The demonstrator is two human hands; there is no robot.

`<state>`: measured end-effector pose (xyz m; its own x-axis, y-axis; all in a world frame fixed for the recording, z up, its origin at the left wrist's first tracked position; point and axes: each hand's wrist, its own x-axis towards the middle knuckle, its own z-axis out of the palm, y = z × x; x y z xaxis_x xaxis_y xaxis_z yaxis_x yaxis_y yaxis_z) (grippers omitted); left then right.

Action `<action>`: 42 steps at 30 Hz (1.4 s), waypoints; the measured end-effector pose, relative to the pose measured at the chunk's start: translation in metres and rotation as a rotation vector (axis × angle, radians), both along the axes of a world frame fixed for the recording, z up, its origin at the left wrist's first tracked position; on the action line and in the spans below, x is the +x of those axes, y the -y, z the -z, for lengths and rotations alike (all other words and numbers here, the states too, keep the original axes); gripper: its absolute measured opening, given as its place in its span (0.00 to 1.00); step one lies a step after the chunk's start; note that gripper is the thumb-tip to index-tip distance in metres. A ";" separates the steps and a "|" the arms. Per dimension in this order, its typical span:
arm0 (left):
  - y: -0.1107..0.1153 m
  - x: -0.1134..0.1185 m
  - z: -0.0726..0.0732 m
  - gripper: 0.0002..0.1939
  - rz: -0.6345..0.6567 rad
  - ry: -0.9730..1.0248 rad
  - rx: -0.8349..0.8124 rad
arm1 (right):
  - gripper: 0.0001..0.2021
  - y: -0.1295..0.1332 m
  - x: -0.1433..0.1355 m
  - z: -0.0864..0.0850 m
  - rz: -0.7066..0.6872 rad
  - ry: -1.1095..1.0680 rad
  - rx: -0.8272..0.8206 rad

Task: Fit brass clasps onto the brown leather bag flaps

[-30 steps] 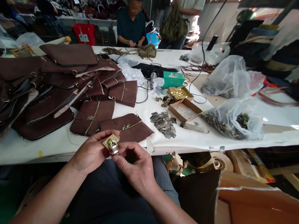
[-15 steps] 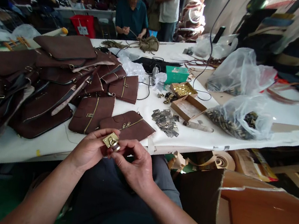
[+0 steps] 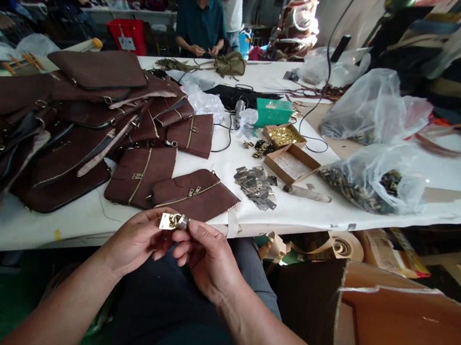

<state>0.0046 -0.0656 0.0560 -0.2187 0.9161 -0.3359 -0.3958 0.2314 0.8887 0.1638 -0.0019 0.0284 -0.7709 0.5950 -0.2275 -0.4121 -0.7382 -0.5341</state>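
Fingers (image 3: 207,233) of both hands (image 3: 127,245) (image 3: 216,265) clamped on gold-toned fitting (image 3: 169,222), probably a lock, near table's edge (image 3: 279,223)

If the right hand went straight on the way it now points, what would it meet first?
Most likely the left hand, close ahead at the clasp that both hold; depth is hard to judge.

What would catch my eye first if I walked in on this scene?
Probably the shiny gold-coloured clasp, held between the left fingers and right fingers just below the middle of the view. Next, the heap of dark brown leather-looking pieces across the left of the white table; then the glittering gold-coloured bits right of centre, in front of a green box.
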 end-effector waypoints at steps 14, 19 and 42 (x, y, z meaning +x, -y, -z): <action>-0.003 0.010 0.003 0.18 -0.185 -0.482 0.073 | 0.03 -0.007 0.027 -0.017 0.366 0.269 1.015; -0.001 0.014 0.002 0.13 -0.182 -0.785 0.181 | 0.05 -0.014 0.018 -0.009 0.434 0.382 1.064; 0.005 0.003 -0.005 0.05 -0.181 -0.750 0.383 | 0.04 -0.008 0.002 -0.013 0.445 0.298 1.251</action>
<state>0.0072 -0.0701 0.0610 -0.4125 0.8666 0.2807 0.3253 -0.1477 0.9340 0.1658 0.0061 0.0411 -0.4783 0.7075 0.5202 -0.2381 0.4657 -0.8523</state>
